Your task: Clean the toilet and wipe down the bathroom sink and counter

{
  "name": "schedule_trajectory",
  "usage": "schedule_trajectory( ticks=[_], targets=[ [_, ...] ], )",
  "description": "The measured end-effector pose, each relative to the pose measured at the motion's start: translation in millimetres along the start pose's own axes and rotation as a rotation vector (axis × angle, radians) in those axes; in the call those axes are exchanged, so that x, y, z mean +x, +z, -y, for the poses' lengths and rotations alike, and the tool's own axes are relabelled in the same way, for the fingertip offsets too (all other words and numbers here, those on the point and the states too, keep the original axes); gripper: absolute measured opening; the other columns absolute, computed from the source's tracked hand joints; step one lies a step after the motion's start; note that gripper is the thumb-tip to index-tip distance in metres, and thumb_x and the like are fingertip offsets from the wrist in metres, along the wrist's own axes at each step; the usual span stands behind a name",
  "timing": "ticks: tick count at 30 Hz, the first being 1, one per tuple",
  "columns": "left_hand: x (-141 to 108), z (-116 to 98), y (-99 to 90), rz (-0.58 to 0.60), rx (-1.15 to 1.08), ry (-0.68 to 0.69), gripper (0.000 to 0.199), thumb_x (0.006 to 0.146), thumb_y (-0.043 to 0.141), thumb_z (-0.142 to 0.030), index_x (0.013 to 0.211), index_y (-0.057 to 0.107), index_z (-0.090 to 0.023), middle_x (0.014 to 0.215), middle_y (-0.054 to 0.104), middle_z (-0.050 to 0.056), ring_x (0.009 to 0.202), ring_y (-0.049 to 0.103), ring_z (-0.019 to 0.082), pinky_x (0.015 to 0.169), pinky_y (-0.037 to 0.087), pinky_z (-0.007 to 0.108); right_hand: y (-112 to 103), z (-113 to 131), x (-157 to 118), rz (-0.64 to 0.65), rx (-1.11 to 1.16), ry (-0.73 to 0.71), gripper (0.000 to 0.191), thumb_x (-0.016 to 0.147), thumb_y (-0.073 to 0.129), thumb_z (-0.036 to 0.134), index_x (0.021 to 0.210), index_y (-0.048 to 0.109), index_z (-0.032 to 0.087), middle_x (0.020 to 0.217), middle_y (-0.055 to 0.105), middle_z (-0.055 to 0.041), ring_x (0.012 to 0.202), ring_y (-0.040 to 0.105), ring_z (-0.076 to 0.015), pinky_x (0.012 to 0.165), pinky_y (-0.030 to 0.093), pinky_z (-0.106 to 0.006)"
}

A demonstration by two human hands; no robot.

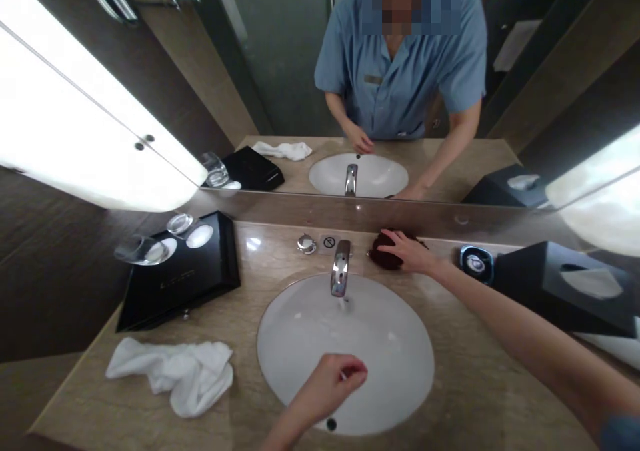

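My right hand [407, 251] presses down on a dark red cloth [386, 254] behind the sink, right of the faucet, with its fingers bent over it. My left hand [337, 381] hangs above the front of the white oval sink [400, 351], its fingers curled in towards the thumb. A small pale spot shows between those fingers; whether it is an object is unclear. Between my hands and the mirror stands the chrome faucet [341, 268]. Left of it are a round chrome knob [306, 243] and a small no-smoking sign [329, 243].
A crumpled white towel [185, 371] lies on the counter [480, 384] at left. Behind it, a black box [185, 278] carries two glasses [143, 251]. At right are a black tissue box [565, 291] and a small dark dish [477, 263]. The mirror [280, 71] reflects a person in blue.
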State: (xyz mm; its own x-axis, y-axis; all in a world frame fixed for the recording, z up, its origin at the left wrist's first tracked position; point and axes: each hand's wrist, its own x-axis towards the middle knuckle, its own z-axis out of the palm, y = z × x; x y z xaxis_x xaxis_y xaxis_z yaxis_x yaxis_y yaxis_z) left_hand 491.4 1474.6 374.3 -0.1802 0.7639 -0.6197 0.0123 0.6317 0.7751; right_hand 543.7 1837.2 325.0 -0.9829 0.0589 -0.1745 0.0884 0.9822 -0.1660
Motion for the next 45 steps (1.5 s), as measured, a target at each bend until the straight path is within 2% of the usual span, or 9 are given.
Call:
schedule_trajectory(
  ticks=[4, 8, 14, 18, 22, 30, 38, 42, 45],
  targets=[
    [6, 45, -79.8, -0.207, 0.118, -0.088, 0.038, 0.086, 0.056, -0.043, 0.101, 0.077, -0.015, 0.088, 0.079, 0.009, 0.077, 0.067, 0.021, 0.073, 0.049, 0.031, 17, 27, 33, -0.005, -0.068, 0.357, 0.04, 0.091, 0.07, 0.031, 0.126, 0.064, 0.013, 0.126, 0.057, -0.0246, 0.101, 0.068, -0.0346, 0.08, 0.058, -0.043],
    [52, 33, -135.0, -0.562, 0.213, -0.096, 0.04, 0.091, 0.056, -0.044, 0.112, 0.073, -0.015, 0.095, 0.08, 0.012, 0.088, 0.072, 0.026, 0.08, 0.052, 0.034, 20, 45, 40, -0.112, -0.011, 0.742, 0.037, 0.099, 0.057, 0.041, 0.12, 0.062, 0.011, 0.111, 0.062, -0.0233, 0.093, 0.071, -0.0359, 0.075, 0.057, -0.044],
    [133, -25, -164.2, -0.974, 0.548, -0.25, 0.067, 0.099, 0.052, -0.056, 0.149, 0.047, -0.012, 0.1, 0.079, 0.02, 0.103, 0.073, 0.041, 0.086, 0.053, 0.047, -20, 27, 24, -0.696, 0.236, 0.374, 0.057, 0.087, 0.056, 0.011, 0.144, 0.045, 0.013, 0.139, 0.059, -0.021, 0.132, 0.058, -0.0326, 0.112, 0.049, -0.052],
    [160, -39, -167.9, -0.953, 0.662, -0.317, 0.06, 0.099, 0.048, -0.059, 0.122, 0.067, -0.007, 0.105, 0.076, 0.028, 0.104, 0.073, 0.044, 0.085, 0.054, 0.049, -12, 28, 60, -0.512, 0.167, -0.006, 0.054, 0.089, 0.041, 0.0, 0.138, 0.058, 0.014, 0.149, 0.055, -0.018, 0.142, 0.048, -0.0282, 0.119, 0.045, -0.05],
    [167, -44, -169.8, -0.878, 0.654, -0.36, 0.046, 0.098, 0.056, -0.046, 0.113, 0.07, -0.005, 0.111, 0.075, 0.028, 0.107, 0.073, 0.041, 0.086, 0.055, 0.045, 14, 29, 91, -0.164, 0.173, 0.025, 0.066, 0.07, 0.045, -0.011, 0.13, 0.065, 0.007, 0.138, 0.063, -0.0188, 0.129, 0.057, -0.0306, 0.113, 0.051, -0.046],
    [170, -35, -185.8, -0.703, 0.681, -0.205, 0.042, 0.095, 0.063, -0.024, 0.129, 0.062, -0.002, 0.111, 0.076, 0.024, 0.113, 0.071, 0.038, 0.09, 0.053, 0.04, -55, 58, 35, -0.717, 0.402, 0.179, 0.065, 0.077, 0.067, 0.012, 0.141, 0.055, 0.018, 0.143, 0.057, -0.0144, 0.133, 0.055, -0.0284, 0.117, 0.047, -0.05],
    [118, 33, -145.5, -0.93, 0.149, 0.06, 0.066, 0.091, 0.063, -0.039, 0.146, 0.048, -0.006, 0.101, 0.073, 0.011, 0.077, 0.069, 0.022, 0.077, 0.054, 0.036, 62, 67, 34, -0.33, 0.045, 0.022, 0.029, 0.08, 0.065, 0.009, 0.107, 0.073, 0.007, 0.154, 0.049, -0.0257, 0.146, 0.041, -0.0394, 0.126, 0.031, -0.064],
    [80, 64, -92.8, -0.89, -0.083, 0.029, 0.062, 0.083, 0.057, -0.056, 0.123, 0.063, -0.01, 0.088, 0.069, 0.006, 0.067, 0.064, 0.02, 0.067, 0.052, 0.036, 82, 72, 5, -0.24, 0.083, -0.182, 0.041, 0.069, 0.064, 0.002, 0.106, 0.074, 0.017, 0.144, 0.06, -0.0147, 0.139, 0.044, -0.0383, 0.115, 0.045, -0.062],
    [66, 70, -55.0, -0.78, -0.216, -0.037, 0.067, 0.078, 0.057, -0.061, 0.12, 0.062, -0.009, 0.089, 0.068, 0.007, 0.063, 0.062, 0.019, 0.063, 0.051, 0.036, 88, 72, -21, -0.225, 0.152, -0.063, 0.053, 0.068, 0.062, -0.001, 0.116, 0.073, 0.02, 0.145, 0.058, -0.0145, 0.132, 0.048, -0.037, 0.107, 0.051, -0.059]
  ],
)
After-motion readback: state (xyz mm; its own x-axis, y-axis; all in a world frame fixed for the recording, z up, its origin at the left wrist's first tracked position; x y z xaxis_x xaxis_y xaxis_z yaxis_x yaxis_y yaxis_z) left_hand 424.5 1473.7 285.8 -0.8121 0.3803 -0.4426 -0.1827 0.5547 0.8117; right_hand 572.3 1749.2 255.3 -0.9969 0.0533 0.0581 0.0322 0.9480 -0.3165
